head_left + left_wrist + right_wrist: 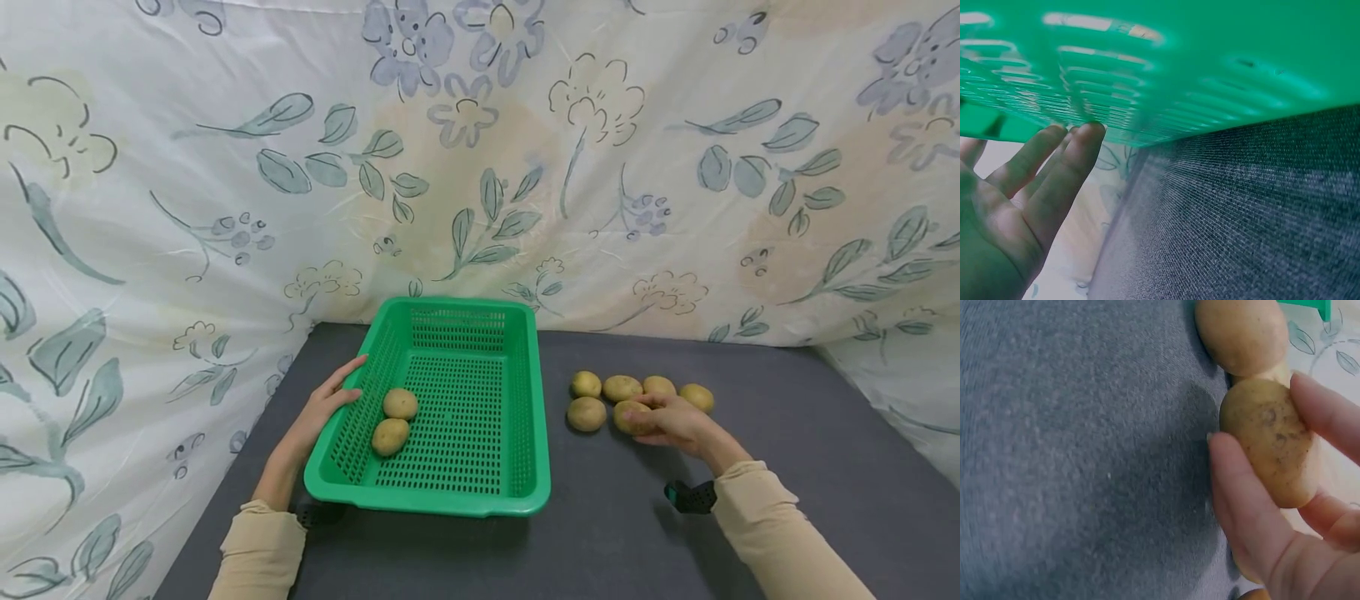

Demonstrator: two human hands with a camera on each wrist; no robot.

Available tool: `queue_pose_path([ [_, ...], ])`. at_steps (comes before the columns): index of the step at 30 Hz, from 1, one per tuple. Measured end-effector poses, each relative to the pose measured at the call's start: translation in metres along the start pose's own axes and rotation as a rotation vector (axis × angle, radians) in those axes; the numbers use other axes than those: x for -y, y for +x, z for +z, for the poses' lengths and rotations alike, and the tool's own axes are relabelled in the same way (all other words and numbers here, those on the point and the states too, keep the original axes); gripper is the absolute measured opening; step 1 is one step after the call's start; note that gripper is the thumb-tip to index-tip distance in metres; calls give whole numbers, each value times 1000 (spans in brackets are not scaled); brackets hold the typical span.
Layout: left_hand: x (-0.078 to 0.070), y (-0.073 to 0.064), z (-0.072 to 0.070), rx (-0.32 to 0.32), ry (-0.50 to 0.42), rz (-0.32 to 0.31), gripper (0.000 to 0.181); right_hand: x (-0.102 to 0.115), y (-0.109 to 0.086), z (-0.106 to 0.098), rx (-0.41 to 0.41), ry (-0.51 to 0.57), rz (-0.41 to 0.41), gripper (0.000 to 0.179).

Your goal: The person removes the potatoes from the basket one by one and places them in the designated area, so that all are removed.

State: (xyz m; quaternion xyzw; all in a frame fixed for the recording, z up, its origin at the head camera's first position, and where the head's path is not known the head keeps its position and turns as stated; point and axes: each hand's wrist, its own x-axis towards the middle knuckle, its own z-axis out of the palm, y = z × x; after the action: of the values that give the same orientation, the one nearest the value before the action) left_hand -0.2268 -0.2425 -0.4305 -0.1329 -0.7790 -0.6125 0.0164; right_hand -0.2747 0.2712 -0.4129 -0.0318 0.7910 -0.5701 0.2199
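My right hand (672, 423) holds a potato (1270, 440) between thumb and fingers, close over the dark table at the front of a cluster of potatoes. Next to it on the left lies another potato (587, 414), which also shows at the top of the right wrist view. My left hand (318, 417) rests against the left side of a green plastic basket (427, 498). Seen from the left wrist, its fingers (1063, 181) are extended and reach the slotted outer wall. Inside the basket, two potatoes (401, 404) lie close together near the left wall.
Behind the held potato stands a row of several potatoes (622, 388) on the dark grey table (600, 517). A floral cloth (480, 208) hangs along the back and sides of the table. The basket's right rim stands left of the loose potatoes.
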Motion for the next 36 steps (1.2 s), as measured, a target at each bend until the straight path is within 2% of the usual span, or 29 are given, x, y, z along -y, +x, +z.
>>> queue_pose_path([
  [8,1,0,2,-3,-5,-4,56,0,6,6,-54,-72,19,66],
  [15,-1,1,2,-5,-1,-2,56,3,9,10,-87,-82,55,63],
  [19,-2,1,1,-10,2,-10,56,4,11,12,-91,-96,60,65],
  [28,-3,0,2,-15,3,-34,56,2,12,13,-107,-139,56,54],
  [36,-4,0,1,-19,18,-32,57,-2,13,12,-89,-108,59,59],
])
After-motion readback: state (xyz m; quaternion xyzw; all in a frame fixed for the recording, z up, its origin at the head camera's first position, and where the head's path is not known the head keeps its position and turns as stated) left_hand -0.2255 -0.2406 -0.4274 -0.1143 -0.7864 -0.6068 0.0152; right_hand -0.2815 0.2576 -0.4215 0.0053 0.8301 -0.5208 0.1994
